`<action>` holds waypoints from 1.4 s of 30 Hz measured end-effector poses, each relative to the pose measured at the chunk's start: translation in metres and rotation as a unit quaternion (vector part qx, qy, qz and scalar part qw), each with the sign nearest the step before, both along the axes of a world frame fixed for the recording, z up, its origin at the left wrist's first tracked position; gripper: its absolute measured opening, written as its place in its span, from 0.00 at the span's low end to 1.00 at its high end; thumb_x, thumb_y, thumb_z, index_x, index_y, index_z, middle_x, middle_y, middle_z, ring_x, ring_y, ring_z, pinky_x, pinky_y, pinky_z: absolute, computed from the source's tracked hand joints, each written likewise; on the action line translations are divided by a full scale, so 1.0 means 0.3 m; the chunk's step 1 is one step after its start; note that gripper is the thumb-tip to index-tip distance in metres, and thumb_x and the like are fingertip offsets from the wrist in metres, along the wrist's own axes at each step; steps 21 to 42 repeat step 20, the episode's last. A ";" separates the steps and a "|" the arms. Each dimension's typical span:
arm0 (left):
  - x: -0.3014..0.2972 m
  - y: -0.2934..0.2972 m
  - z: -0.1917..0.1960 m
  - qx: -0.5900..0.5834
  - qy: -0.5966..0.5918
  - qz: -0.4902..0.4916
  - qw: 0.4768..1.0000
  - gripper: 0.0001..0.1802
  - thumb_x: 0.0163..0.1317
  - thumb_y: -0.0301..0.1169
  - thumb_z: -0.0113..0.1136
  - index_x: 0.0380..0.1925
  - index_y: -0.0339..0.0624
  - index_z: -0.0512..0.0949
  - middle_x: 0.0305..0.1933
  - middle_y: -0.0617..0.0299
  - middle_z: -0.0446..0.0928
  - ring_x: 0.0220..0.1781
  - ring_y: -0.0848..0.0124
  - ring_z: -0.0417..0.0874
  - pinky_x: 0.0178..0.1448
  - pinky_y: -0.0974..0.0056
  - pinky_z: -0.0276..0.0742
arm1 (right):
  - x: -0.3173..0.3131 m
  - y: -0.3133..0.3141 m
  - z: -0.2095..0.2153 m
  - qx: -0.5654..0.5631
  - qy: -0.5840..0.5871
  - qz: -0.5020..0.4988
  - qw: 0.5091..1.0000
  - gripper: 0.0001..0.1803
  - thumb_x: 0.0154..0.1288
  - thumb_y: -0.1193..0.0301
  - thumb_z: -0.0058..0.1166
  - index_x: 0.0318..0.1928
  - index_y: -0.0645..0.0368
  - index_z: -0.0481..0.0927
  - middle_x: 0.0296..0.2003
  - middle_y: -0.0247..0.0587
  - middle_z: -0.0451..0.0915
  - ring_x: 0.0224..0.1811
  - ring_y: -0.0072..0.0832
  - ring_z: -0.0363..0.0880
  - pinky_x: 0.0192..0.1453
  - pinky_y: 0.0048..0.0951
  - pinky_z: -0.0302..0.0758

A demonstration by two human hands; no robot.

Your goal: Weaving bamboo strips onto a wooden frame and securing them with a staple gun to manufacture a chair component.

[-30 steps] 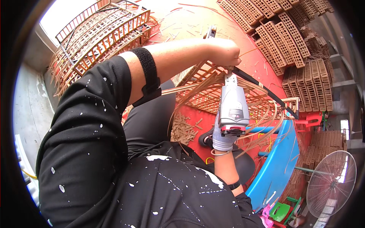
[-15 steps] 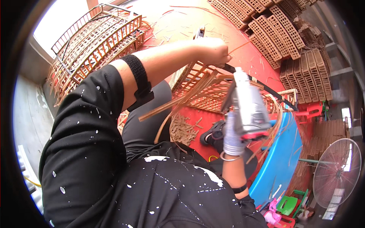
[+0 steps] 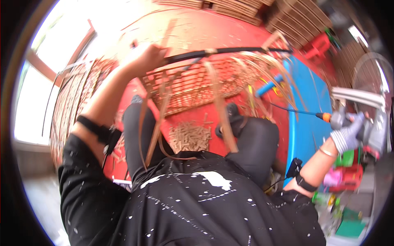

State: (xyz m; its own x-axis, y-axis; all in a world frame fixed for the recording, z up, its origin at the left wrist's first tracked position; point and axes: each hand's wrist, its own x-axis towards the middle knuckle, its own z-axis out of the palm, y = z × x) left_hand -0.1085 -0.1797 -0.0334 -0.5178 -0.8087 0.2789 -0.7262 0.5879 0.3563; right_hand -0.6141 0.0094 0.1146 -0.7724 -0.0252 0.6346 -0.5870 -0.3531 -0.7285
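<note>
A half-woven rattan basket lies on its side in front of the person, above the knees, its open lattice of thin cane strips facing the camera and loose strips trailing down toward the lap. A dark metal rim rod runs along its upper edge. The left hand is raised to the left end of that rod, fingers curled tight around the rim where rod and weave meet. The right hand, in a striped work glove, is stretched well off to the right, apart from the basket, fingers wrapped closed on the handle of a grey pneumatic stapler; a thin hose with an orange fitting runs from the tool back toward the basket. Under the basket, a heap of short cane offcuts lies on the red floor. A blue board lies just right of the knees. A finished wicker panel stands at the left, and stacks of woven panels lie at the top right, near a fan.
</note>
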 end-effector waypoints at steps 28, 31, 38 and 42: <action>0.008 -0.029 0.000 0.153 0.107 0.092 0.978 0.29 0.77 0.40 0.53 0.15 0.37 0.68 0.14 0.68 0.60 0.19 0.76 0.59 0.25 0.62 0.56 | -0.753 0.359 -0.711 0.122 -0.585 0.332 0.730 0.24 0.67 0.60 0.65 0.50 0.69 0.75 0.22 0.31 0.74 0.25 0.25 0.75 0.38 0.29 0.78; 0.008 -0.029 0.000 0.153 0.107 0.092 0.978 0.29 0.77 0.40 0.53 0.15 0.37 0.68 0.14 0.68 0.60 0.19 0.76 0.59 0.25 0.62 0.56 | -0.753 0.359 -0.711 0.122 -0.585 0.332 0.730 0.24 0.67 0.60 0.65 0.50 0.69 0.75 0.22 0.31 0.74 0.25 0.25 0.75 0.38 0.29 0.78; 0.008 -0.029 0.000 0.153 0.107 0.092 0.978 0.29 0.77 0.40 0.53 0.15 0.37 0.68 0.14 0.68 0.60 0.19 0.76 0.59 0.25 0.62 0.56 | -0.753 0.359 -0.711 0.122 -0.585 0.332 0.730 0.24 0.67 0.60 0.65 0.50 0.69 0.75 0.22 0.31 0.74 0.25 0.25 0.75 0.38 0.29 0.78; 0.008 -0.029 0.000 0.153 0.107 0.092 0.978 0.29 0.77 0.40 0.53 0.15 0.37 0.68 0.14 0.68 0.60 0.19 0.76 0.59 0.25 0.62 0.56 | -0.753 0.359 -0.711 0.122 -0.585 0.332 0.730 0.24 0.67 0.60 0.65 0.50 0.69 0.75 0.22 0.31 0.74 0.25 0.25 0.75 0.38 0.29 0.78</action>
